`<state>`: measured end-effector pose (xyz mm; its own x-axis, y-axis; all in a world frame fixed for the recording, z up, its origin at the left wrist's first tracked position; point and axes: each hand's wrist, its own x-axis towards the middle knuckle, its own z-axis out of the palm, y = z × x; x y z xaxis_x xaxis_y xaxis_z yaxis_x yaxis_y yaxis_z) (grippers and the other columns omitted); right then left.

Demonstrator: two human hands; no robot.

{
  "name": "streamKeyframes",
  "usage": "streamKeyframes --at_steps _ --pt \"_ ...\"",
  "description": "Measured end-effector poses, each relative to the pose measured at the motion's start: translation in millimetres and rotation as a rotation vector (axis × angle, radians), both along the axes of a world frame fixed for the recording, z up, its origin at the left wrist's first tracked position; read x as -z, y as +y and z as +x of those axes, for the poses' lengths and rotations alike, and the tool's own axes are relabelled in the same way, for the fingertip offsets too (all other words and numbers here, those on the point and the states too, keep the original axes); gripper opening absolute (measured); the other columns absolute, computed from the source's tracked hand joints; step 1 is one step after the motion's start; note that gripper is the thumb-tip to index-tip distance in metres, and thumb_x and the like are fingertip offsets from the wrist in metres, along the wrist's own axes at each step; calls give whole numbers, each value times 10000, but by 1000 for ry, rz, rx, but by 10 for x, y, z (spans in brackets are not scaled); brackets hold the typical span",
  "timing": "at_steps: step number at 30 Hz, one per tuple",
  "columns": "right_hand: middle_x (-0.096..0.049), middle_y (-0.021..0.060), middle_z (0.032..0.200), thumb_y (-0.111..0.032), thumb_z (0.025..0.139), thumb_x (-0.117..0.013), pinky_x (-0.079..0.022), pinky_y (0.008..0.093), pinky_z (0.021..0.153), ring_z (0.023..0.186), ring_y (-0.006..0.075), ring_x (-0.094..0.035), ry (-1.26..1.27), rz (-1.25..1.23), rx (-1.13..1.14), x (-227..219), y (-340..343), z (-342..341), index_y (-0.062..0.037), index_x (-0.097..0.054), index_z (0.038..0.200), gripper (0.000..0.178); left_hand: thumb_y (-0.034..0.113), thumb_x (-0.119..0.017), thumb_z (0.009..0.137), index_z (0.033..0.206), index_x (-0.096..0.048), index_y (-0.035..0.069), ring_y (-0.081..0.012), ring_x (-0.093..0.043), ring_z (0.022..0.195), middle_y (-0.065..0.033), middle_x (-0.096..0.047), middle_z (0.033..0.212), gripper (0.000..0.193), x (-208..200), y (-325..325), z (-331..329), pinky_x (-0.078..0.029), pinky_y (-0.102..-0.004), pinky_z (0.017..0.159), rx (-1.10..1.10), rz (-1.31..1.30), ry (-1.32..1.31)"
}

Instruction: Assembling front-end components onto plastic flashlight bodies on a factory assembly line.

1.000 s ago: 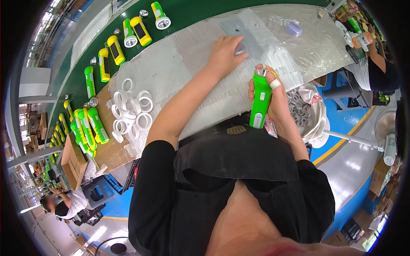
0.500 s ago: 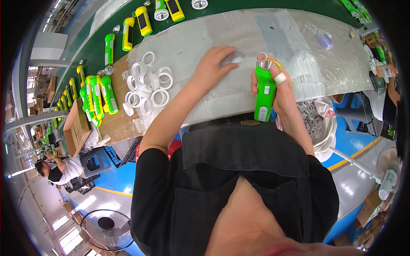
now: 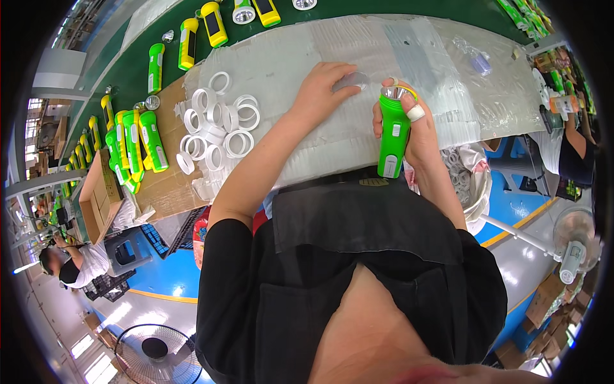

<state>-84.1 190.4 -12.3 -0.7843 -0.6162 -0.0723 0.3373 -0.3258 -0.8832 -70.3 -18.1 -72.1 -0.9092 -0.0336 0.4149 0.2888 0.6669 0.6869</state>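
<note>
My right hand (image 3: 420, 137) is wrapped round a green flashlight (image 3: 392, 144), held upright over the near edge of the work surface. Its head faces up and shows a silver reflector, with a thin yellow ring (image 3: 405, 88) by my fingertips at the rim. White tape covers my right thumb. Between the thumb and fingers of my left hand (image 3: 323, 89) is a clear round lens (image 3: 353, 81), just above the covered table and apart from the flashlight. A cluster of white plastic rings (image 3: 214, 121) lies left of my left forearm.
Green and yellow flashlights (image 3: 134, 144) lie piled at the left, beside an open carton (image 3: 102, 198). More flashlights (image 3: 213, 24) lie along the green far strip (image 3: 358, 8). A sack of rings (image 3: 476, 198) hangs below the right edge. A purple roll (image 3: 481, 63) lies far right.
The whole view has shifted slightly. My left hand, with the clear lens, has come a little closer to the flashlight. My right hand keeps its grip.
</note>
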Motion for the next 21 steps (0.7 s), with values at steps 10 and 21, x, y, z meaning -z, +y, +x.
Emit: streamKeyframes --at_steps 10,21 --pt "-597 82 907 -350 926 -612 -508 299 621 723 166 -606 60 -41 -232 -101 -268 101 -14 -482 1255 488 191 -619 902 1224 -639 96 -246 -528 991 -91 -575 1164 336 -736 129 632 -448 -340 820 99 219 145" --pt "-588 88 935 -345 959 -554 -496 295 632 741 165 -608 140 0 -476 -102 -543 258 -25 -478 1187 401 163 -440 961 1115 -641 13 -294 -537 1098 -117 -597 1164 294 -731 24 926 -353 -405 979 94 129 299"
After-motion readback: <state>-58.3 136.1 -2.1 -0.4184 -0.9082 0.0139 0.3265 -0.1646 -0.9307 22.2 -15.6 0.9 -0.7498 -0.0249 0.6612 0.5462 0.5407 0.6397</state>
